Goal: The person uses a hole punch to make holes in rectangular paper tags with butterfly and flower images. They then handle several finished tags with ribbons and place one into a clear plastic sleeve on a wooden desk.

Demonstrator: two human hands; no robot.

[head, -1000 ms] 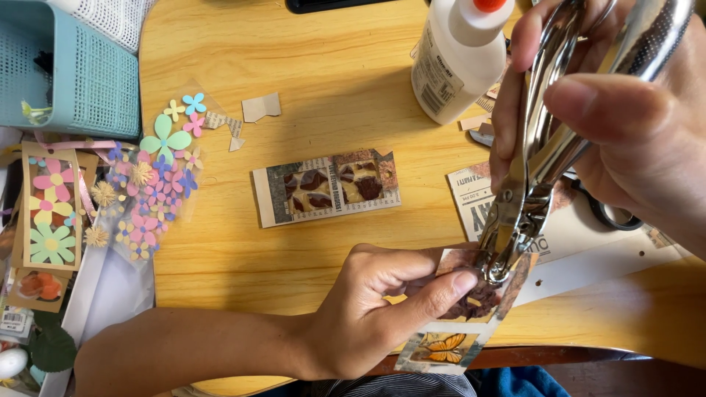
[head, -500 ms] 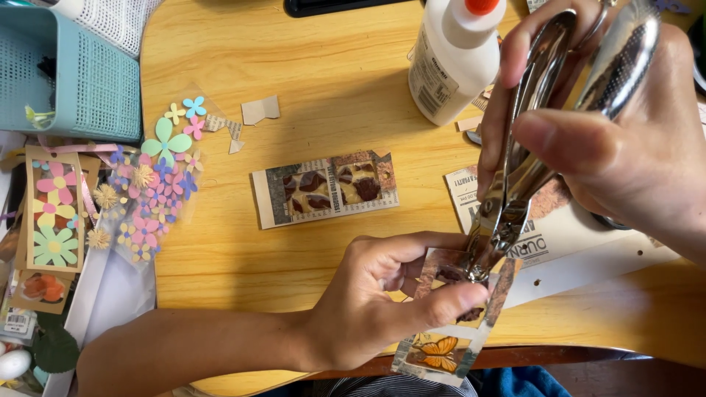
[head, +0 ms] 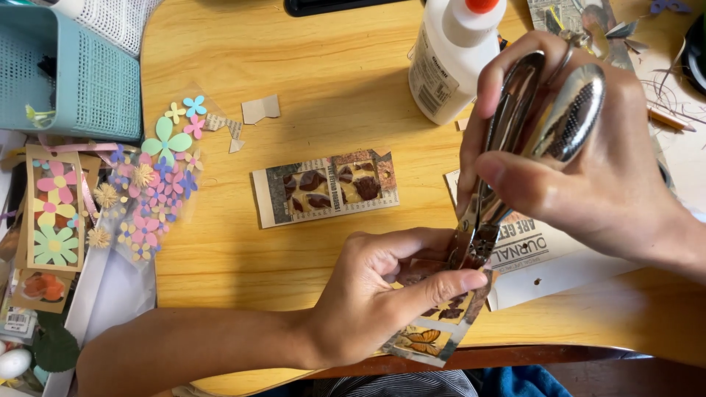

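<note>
1. Nearest the table's front edge, the left hand pinches a decorated paper strip between thumb and fingers; the strip's lower end, with a butterfly picture, hangs past the wood.
2. Just above it, the right hand is closed around the 2 handles of a metal hole punch, whose nose sits on the strip's upper end beside the left thumb.
3. Under the punch lies a white printed sheet, touching nothing the hands hold.
4. Mid-table, a second collaged card lies flat with bare wood all around it, the widest free room.
5. Farther left, paper flowers crowd toward a teal basket; a glue bottle stands behind the right hand.
6. Against 1.0 s ago, the punch has come lower and leftward onto the strip, and the strip sits higher in the left hand.
</note>
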